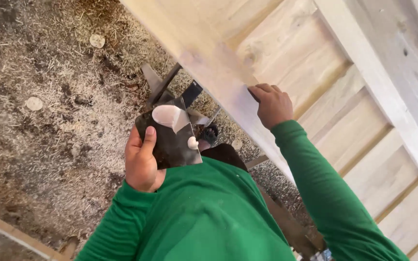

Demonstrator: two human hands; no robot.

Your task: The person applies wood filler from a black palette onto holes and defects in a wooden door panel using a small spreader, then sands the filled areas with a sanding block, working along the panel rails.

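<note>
Head view: I look down past my green sleeves at a sawdust-strewn floor and a pale wooden panel slanting across the right.
Left hand: my fingers are curled round the edge of a dark plate, thumb flat on its face, gripping it firmly.
Plate: it is held tilted in front of my chest, just left of the panel, not touching it.
Filler: a pale blob sits near the plate's upper end, and a smaller dab lies at its right edge.
Right hand: my fingers are bunched tight against the panel's near edge; something dark and thin shows under them, but I cannot tell whether it is a tool.
Panel edge: the strip up and left of my right hand looks smeared and whitish, as if already coated; below my hand I judge it bare.
Progress: by my reckoning part of the edge is filled, and most of the filler is unused.
Floor: round wood offcuts lie in the shavings, well apart from my hands.
</note>
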